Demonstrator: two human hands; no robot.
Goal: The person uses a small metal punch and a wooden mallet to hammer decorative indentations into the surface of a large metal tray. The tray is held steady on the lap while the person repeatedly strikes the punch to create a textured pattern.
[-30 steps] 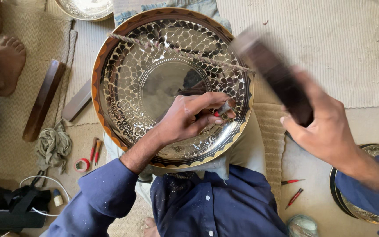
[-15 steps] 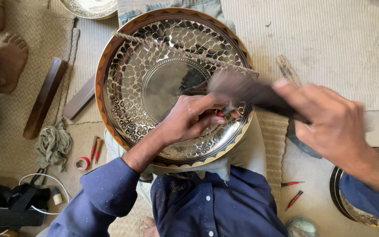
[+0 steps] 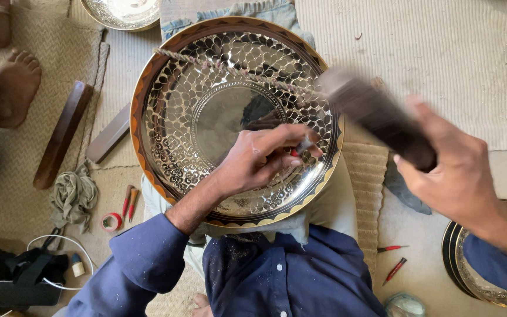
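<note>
Left hand [image 3: 259, 158], fingers pinched narrow around a small red-tipped chisel [image 3: 301, 147], rests on the lower right of the engraved metal tray [image 3: 171, 117], which lies across the person's lap. Right hand [image 3: 453, 176], to the right and raised above the tray's rim, is closed around a dark wooden mallet [image 3: 377, 114], blurred. A twisted cord [image 3: 218, 66] crosses the tray beyond the left hand. Further left, on the floor mat [image 3: 441, 58]: wooden bars [image 3: 63, 134], a crumpled rag [image 3: 73, 196].
</note>
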